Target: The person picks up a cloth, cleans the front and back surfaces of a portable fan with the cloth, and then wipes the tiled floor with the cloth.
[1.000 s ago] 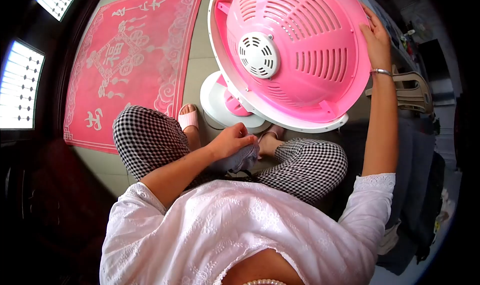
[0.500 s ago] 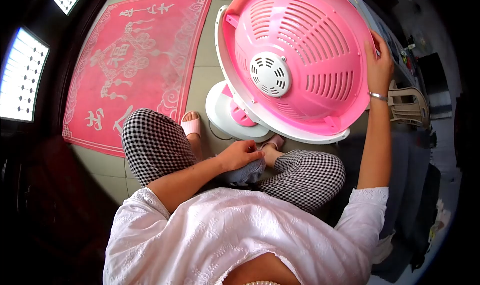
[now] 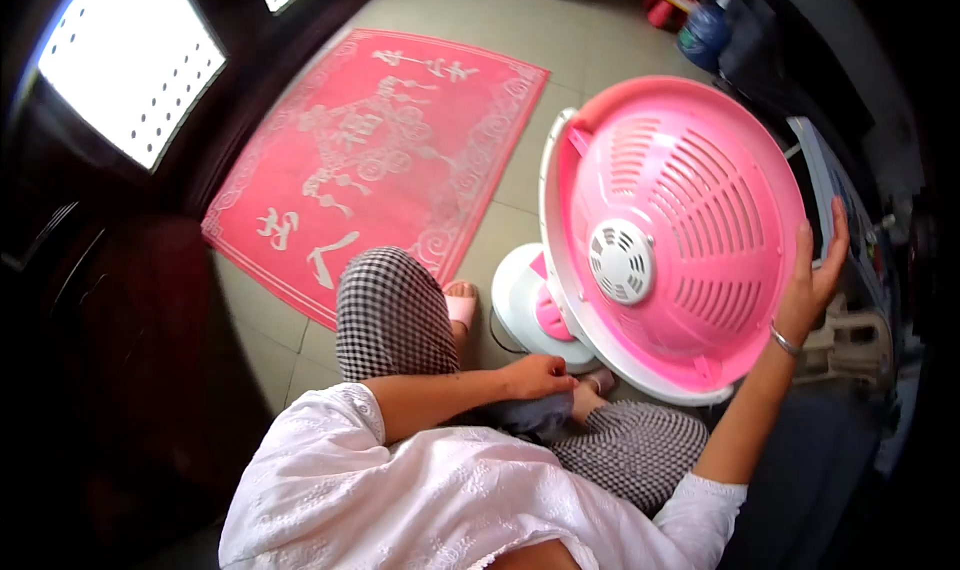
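Note:
A large pink heater-like housing (image 3: 715,260) with slots, a round white vented cap (image 3: 621,262) and a white rim piece tilts on a white and pink base (image 3: 525,300). My right hand (image 3: 818,275) is at the housing's right edge, fingers spread, thumb at or close to the rim; no firm grip shows. Low in front of my body, my left hand (image 3: 538,377) is closed on a grey-blue cloth (image 3: 530,413), which lies partly hidden below it between my legs.
A pink mat (image 3: 380,160) with white patterns lies on the tiled floor at the left. Beyond the housing stand a blue water bottle (image 3: 704,36) and a red item (image 3: 662,6). A beige chair (image 3: 848,348) is at the right, near a grey-blue panel edge (image 3: 822,165).
The view has shifted, so the housing and mat appear lower and further right. My right hand's fingers have spread and lifted from the rim. My left hand stays low at the cloth.

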Demonstrator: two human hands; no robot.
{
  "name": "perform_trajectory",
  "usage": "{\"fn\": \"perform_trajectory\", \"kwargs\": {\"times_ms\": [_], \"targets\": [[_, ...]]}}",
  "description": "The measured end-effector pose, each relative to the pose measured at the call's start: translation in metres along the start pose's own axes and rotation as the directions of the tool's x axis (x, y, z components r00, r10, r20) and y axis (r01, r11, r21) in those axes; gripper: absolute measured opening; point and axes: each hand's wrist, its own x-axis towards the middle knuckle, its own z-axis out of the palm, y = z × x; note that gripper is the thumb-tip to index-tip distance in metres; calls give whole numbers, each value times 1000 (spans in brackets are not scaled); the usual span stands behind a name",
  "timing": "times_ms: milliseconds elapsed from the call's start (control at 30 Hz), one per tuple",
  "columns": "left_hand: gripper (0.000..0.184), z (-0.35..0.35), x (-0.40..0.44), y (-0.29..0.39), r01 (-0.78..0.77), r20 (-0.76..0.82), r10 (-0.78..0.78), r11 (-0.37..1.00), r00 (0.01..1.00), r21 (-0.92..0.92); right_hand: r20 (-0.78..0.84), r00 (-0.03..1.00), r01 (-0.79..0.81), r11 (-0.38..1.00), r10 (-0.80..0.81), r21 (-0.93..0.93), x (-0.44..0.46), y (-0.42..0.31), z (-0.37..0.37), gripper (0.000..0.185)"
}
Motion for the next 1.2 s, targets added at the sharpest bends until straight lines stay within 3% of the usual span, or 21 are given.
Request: {"fn": "perform_trajectory", "kwargs": {"times_ms": [67, 133, 167, 267, 333, 467, 533, 700, 767, 900, 967, 1100, 1167, 1200], "targets": [[51, 2, 3, -5, -9, -17, 9, 1000, 1000, 7, 80, 995, -48, 995, 55, -85, 0, 17, -1, 45], [52, 5, 7, -10, -13, -14, 13, 1000, 1000, 14, 134, 991, -7, 999, 13, -49, -6, 15, 2, 47], [53, 7, 8, -12, -20, -20, 20, 999, 1000, 41, 163, 986, 1, 989, 23, -148, -10, 9, 2, 48], [53, 12, 9, -13, -6, 22, 5, 998, 1000, 63, 177, 984, 74, 967, -30, -244, -13, 3, 2, 48], [55, 14, 13, -17, 20, 53, -25, 997, 998, 79, 178, 983, 79, 976, -42, -203, -14, 11, -1, 51], [58, 12, 17, -18, 30, -1, -30, 998, 1000, 48, 209, 976, -26, 990, 55, -141, -12, 14, -12, 51], [58, 9, 17, -14, 46, -11, -45, 996, 999, 71, 283, 953, -36, 967, 110, -253, -9, 25, -17, 48], [60, 14, 21, -6, 62, 2, -62, 995, 998, 72, 309, 943, -63, 979, 122, -194, -6, 17, -28, 45], [59, 14, 21, -7, 53, -3, -53, 995, 999, 82, 326, 926, -182, 981, 192, -62, -6, 15, -30, 41], [58, 18, 23, -13, 51, 15, -53, 995, 999, 86, 267, 949, -174, 985, 165, 7, -12, 15, -31, 39], [58, 19, 23, -14, 48, 22, -50, 995, 999, 84, 149, 989, 27, 999, -22, -34, -12, 15, -29, 38], [55, 17, 22, -7, 47, 44, -50, 996, 998, 69, 45, 985, 173, 980, -169, -102, -9, -20, -33, 33], [54, 12, 19, 5, 62, 56, -67, 994, 996, 87, 124, 992, -76, 912, 27, 403, -17, -29, -37, 28], [52, 12, 16, 12, 71, 70, -78, 992, 994, 106, 171, 984, -26, 921, -45, 389, -16, -26, -41, 25]]}}
